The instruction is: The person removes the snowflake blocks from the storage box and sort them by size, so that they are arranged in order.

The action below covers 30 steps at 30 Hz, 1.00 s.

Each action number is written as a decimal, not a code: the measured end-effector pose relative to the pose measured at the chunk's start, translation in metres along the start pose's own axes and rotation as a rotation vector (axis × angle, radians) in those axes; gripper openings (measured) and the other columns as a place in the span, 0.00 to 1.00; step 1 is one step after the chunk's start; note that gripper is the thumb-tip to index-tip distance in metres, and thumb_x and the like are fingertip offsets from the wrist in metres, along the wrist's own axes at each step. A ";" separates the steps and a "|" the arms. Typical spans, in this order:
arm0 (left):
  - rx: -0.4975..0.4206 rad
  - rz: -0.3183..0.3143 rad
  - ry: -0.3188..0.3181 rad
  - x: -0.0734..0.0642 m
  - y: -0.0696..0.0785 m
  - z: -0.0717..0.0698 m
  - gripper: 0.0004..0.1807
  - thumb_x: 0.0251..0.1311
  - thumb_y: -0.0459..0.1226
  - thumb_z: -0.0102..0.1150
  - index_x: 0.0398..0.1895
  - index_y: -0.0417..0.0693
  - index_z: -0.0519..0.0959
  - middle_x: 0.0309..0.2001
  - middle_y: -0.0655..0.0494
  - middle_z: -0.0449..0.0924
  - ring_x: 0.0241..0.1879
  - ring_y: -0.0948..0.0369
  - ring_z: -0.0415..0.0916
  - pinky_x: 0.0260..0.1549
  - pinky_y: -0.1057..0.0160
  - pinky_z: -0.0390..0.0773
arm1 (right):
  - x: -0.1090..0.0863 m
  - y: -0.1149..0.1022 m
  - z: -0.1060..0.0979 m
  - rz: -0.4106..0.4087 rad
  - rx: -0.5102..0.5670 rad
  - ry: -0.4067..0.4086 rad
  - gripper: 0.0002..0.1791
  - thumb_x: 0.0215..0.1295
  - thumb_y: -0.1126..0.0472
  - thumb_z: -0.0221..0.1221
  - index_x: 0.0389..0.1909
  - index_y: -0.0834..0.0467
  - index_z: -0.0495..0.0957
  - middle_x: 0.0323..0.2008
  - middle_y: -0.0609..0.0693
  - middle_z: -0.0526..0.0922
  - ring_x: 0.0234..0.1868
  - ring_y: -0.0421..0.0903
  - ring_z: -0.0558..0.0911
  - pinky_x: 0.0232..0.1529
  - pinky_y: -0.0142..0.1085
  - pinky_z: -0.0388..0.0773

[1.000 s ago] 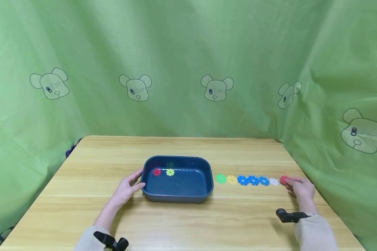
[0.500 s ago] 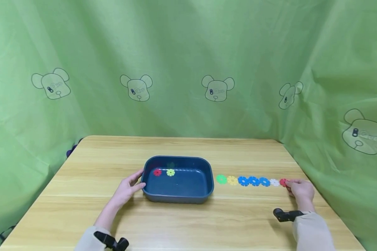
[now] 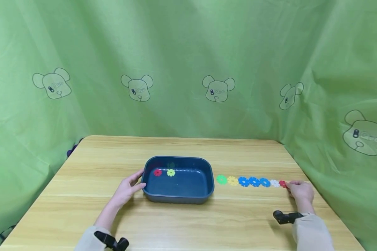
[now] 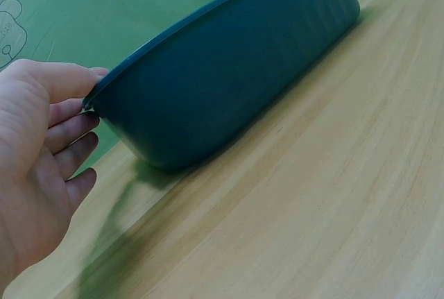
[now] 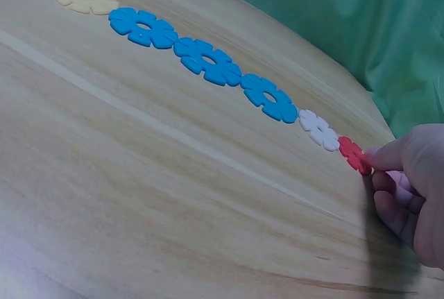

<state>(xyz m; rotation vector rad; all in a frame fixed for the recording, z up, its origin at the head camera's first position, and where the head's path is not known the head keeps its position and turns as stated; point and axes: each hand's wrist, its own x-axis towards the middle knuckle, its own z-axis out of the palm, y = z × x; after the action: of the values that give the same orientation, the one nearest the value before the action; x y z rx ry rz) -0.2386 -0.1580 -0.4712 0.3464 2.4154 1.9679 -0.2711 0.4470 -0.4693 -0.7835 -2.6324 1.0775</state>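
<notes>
My left hand (image 3: pixel 125 188) grips the left end of a dark blue rectangular tub (image 3: pixel 177 199); in the left wrist view the thumb lies at the rim, with the other fingers beside and below it. Two flower-shaped plastic discs lie inside, a red disc (image 3: pixel 157 172) and a yellow-green disc (image 3: pixel 171 172). At the right, my right hand (image 3: pixel 301 192) pinches another red flower disc (image 5: pixel 354 155) at its right edge. That disc lies against the white disc (image 5: pixel 319 130), at the right end of a row of discs on the table.
Leftward from the white one, the row holds three blue discs (image 3: pixel 254 181), a yellow disc (image 3: pixel 233 180) and a green disc (image 3: pixel 221 179) near the tub's right side. The wooden table (image 3: pixel 207 230) has a green curtain (image 3: pixel 176 115) behind it and along both sides.
My right hand has moved slightly left with the red disc, closing the gap to the white disc. The left hand and the tub have stayed in place.
</notes>
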 end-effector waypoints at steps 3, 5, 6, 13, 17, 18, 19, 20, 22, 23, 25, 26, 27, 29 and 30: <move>-0.006 0.001 -0.003 -0.001 0.000 0.000 0.30 0.59 0.28 0.56 0.64 0.30 0.61 0.65 0.36 0.58 0.66 0.44 0.52 0.64 0.49 0.53 | 0.001 0.002 0.000 -0.002 0.017 -0.003 0.20 0.61 0.60 0.56 0.45 0.74 0.73 0.36 0.68 0.76 0.16 0.39 0.74 0.19 0.31 0.70; -0.008 0.000 -0.002 -0.001 0.000 0.000 0.30 0.58 0.28 0.56 0.64 0.30 0.61 0.65 0.35 0.58 0.66 0.44 0.52 0.64 0.49 0.53 | 0.002 0.004 0.000 -0.003 0.052 -0.008 0.20 0.61 0.61 0.55 0.46 0.74 0.73 0.37 0.69 0.76 0.17 0.38 0.74 0.18 0.29 0.72; -0.007 -0.001 -0.002 -0.001 0.000 0.000 0.30 0.59 0.28 0.56 0.64 0.30 0.61 0.65 0.36 0.58 0.66 0.44 0.52 0.64 0.49 0.53 | 0.002 0.004 0.000 -0.005 0.073 -0.008 0.20 0.61 0.62 0.55 0.46 0.75 0.72 0.36 0.68 0.77 0.17 0.38 0.74 0.17 0.29 0.73; -0.014 0.005 -0.008 -0.001 0.003 0.001 0.30 0.59 0.28 0.56 0.65 0.31 0.61 0.66 0.36 0.58 0.67 0.44 0.51 0.64 0.49 0.53 | -0.005 -0.008 -0.004 -0.043 0.135 0.008 0.21 0.59 0.61 0.56 0.47 0.75 0.73 0.20 0.46 0.78 0.17 0.35 0.75 0.18 0.28 0.75; -0.017 0.015 -0.015 -0.002 0.004 0.000 0.30 0.60 0.29 0.55 0.65 0.30 0.60 0.66 0.35 0.57 0.67 0.43 0.50 0.64 0.49 0.52 | -0.014 -0.031 -0.003 -0.107 0.194 -0.019 0.22 0.60 0.62 0.55 0.49 0.76 0.71 0.22 0.47 0.78 0.19 0.37 0.78 0.22 0.29 0.78; -0.022 0.013 -0.016 -0.002 0.005 0.000 0.30 0.60 0.29 0.55 0.65 0.30 0.60 0.66 0.35 0.57 0.67 0.43 0.50 0.65 0.49 0.52 | -0.015 -0.037 -0.002 -0.116 0.217 -0.039 0.22 0.61 0.62 0.55 0.50 0.75 0.70 0.23 0.48 0.79 0.20 0.37 0.79 0.22 0.30 0.79; -0.017 0.015 -0.017 -0.002 0.005 0.000 0.30 0.60 0.29 0.55 0.65 0.30 0.59 0.66 0.35 0.56 0.67 0.43 0.50 0.64 0.48 0.52 | -0.017 -0.044 -0.001 -0.128 0.224 -0.056 0.23 0.62 0.61 0.55 0.51 0.74 0.70 0.25 0.48 0.79 0.20 0.38 0.79 0.23 0.32 0.80; -0.018 0.014 -0.018 -0.002 0.005 0.000 0.30 0.60 0.29 0.55 0.65 0.30 0.59 0.66 0.35 0.56 0.67 0.43 0.50 0.64 0.49 0.52 | -0.019 -0.051 0.000 -0.144 0.225 -0.070 0.23 0.62 0.60 0.55 0.52 0.74 0.70 0.26 0.49 0.79 0.21 0.38 0.80 0.23 0.33 0.80; -0.021 0.011 -0.016 -0.002 0.006 0.000 0.30 0.60 0.29 0.55 0.65 0.30 0.59 0.66 0.35 0.57 0.67 0.43 0.50 0.64 0.49 0.52 | -0.023 -0.065 0.003 -0.186 0.227 -0.103 0.24 0.63 0.58 0.55 0.53 0.73 0.70 0.29 0.50 0.80 0.23 0.36 0.80 0.26 0.34 0.81; -0.024 0.009 -0.013 -0.002 0.007 0.000 0.30 0.60 0.29 0.55 0.65 0.30 0.60 0.66 0.35 0.57 0.67 0.44 0.50 0.65 0.49 0.52 | -0.026 -0.073 0.005 -0.210 0.225 -0.122 0.24 0.64 0.58 0.55 0.54 0.73 0.69 0.31 0.51 0.81 0.24 0.35 0.79 0.28 0.34 0.82; -0.021 0.007 -0.013 -0.002 0.007 0.001 0.30 0.60 0.29 0.55 0.65 0.30 0.60 0.66 0.35 0.57 0.67 0.43 0.50 0.65 0.49 0.52 | -0.031 -0.088 0.008 -0.262 0.219 -0.153 0.25 0.65 0.57 0.55 0.54 0.72 0.69 0.35 0.54 0.81 0.26 0.32 0.77 0.32 0.33 0.82; -0.025 0.006 -0.013 -0.002 0.008 0.001 0.30 0.60 0.28 0.55 0.65 0.31 0.60 0.66 0.35 0.57 0.67 0.44 0.50 0.65 0.50 0.52 | -0.034 -0.096 0.010 -0.288 0.224 -0.169 0.25 0.65 0.58 0.55 0.54 0.73 0.69 0.37 0.56 0.80 0.27 0.30 0.76 0.34 0.33 0.82; -0.026 0.004 -0.011 -0.002 0.008 0.001 0.30 0.60 0.28 0.55 0.65 0.31 0.60 0.66 0.35 0.57 0.67 0.44 0.50 0.65 0.50 0.52 | -0.038 -0.104 0.012 -0.313 0.234 -0.182 0.24 0.65 0.58 0.55 0.54 0.73 0.69 0.39 0.58 0.80 0.28 0.30 0.76 0.36 0.33 0.81; -0.024 0.002 -0.011 -0.002 0.007 0.001 0.30 0.60 0.28 0.55 0.65 0.31 0.60 0.66 0.35 0.57 0.67 0.43 0.50 0.65 0.50 0.53 | -0.045 -0.119 0.016 -0.358 0.247 -0.207 0.24 0.65 0.59 0.56 0.54 0.73 0.69 0.41 0.61 0.79 0.30 0.31 0.76 0.37 0.32 0.81; -0.021 0.002 -0.012 -0.002 0.007 0.001 0.30 0.60 0.28 0.55 0.65 0.31 0.60 0.66 0.35 0.57 0.67 0.43 0.50 0.65 0.50 0.53 | -0.049 -0.126 0.019 -0.375 0.253 -0.219 0.24 0.65 0.59 0.56 0.54 0.73 0.69 0.42 0.62 0.79 0.31 0.32 0.77 0.36 0.31 0.81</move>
<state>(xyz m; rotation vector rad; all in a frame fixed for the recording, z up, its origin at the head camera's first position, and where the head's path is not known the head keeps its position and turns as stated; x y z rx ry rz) -0.2350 -0.1566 -0.4648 0.3595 2.3867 1.9849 -0.2875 0.3342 -0.3936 -0.1185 -2.5893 1.4042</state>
